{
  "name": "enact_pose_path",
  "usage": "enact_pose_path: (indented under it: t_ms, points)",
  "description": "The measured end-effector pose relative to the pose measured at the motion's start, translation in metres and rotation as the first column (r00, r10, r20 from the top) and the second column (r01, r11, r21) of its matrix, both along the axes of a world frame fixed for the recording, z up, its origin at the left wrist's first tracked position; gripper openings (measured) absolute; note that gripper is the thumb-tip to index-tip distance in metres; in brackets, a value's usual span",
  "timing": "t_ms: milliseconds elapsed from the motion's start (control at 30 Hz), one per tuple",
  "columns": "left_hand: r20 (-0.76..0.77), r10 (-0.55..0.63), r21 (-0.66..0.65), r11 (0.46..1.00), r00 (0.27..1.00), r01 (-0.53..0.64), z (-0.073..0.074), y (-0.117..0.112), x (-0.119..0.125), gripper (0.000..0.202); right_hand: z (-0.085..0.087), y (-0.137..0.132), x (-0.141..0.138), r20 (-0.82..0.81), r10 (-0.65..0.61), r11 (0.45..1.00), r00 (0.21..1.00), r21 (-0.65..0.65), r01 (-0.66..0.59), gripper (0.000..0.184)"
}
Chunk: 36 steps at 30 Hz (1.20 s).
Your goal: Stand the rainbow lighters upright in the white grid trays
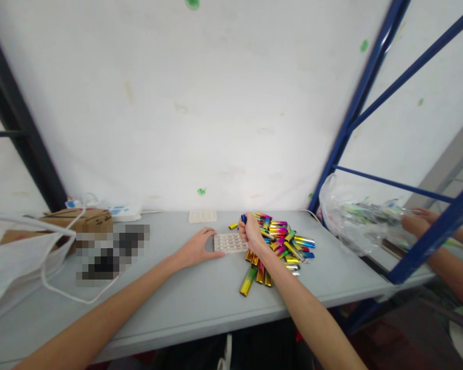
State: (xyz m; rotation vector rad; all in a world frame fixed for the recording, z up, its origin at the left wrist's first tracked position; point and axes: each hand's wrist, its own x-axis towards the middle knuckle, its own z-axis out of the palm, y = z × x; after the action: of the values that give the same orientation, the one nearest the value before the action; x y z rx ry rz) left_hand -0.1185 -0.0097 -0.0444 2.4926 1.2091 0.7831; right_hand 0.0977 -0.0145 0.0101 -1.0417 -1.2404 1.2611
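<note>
A small white tray [230, 243] with rows of cells lies on the grey table. My left hand [201, 247] rests at its left end, fingers spread, thumb along the near edge. At the tray's right end my right hand [251, 232] is closed in a fist around a slim shiny piece, whose dark blue end [244, 219] shows above the fingers; the rest is hidden. Beside and partly behind that hand is a loose pile of metallic rainbow-coloured, lighter-like pieces [281, 229]. One green and yellow piece [248, 281] lies at the pile's near side.
Another white tray [202, 216] lies near the wall. Leftward are a cardboard box [75, 220], a white cable [88, 300] and a blurred-out dark object [111, 257]. A blue metal frame [343, 133] borders the right side; beyond it are a clear plastic bag [341, 221] and another person's arms [442, 257].
</note>
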Motion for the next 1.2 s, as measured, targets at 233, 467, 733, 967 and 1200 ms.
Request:
enact_pose_path:
  t_ms: [233,467,733,967,1200]
  points:
    - [-0.01,0.008,-0.012,1.0,1.0,-0.009,0.0,0.003,0.003,0.073,0.003,-0.002,-0.004,-0.167,0.01,0.991,0.986,-0.129,-0.032,0.046]
    - [-0.003,-0.024,-0.041,0.999,1.0,0.024,0.006,0.005,-0.008,0.071,-0.005,-0.002,-0.003,-0.125,0.008,0.999,0.992,-0.043,-0.014,0.054]
    - [0.024,-0.035,-0.079,0.996,0.999,0.036,0.007,0.008,-0.01,0.071,-0.02,0.011,-0.002,0.125,0.057,0.943,0.99,0.32,-0.095,0.048]
    - [0.052,-0.037,-0.092,0.995,0.998,0.041,0.005,0.012,-0.01,0.071,-0.027,0.015,-0.005,0.36,-0.02,0.875,0.933,0.457,-0.158,0.031]
    - [0.054,-0.037,-0.105,0.994,0.998,0.042,0.005,0.012,-0.009,0.072,-0.032,0.019,-0.007,0.543,-0.151,0.847,0.826,0.502,-0.175,0.027]
